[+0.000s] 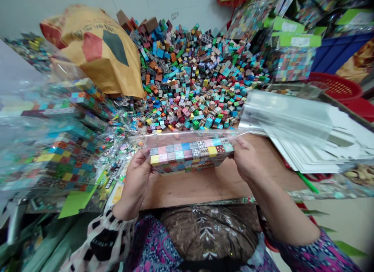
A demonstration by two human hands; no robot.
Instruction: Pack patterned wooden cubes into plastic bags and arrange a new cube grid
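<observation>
The left hand [136, 182] and right hand [247, 159] grip a slab of small coloured cubes [191, 155] in a clear plastic bag [187, 139], fingers closed on its ends, over the wooden table [222, 184]. Beyond the fingers lies a heap of loose cubes [187, 77]; packed bags [70, 147] stack left, a pile of clear sleeves [292, 124] right.

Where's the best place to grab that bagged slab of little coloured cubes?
Take the slab of cubes by its short ends through the clear bag, from both sides, as the left hand and right hand do: it is long and flat.
</observation>
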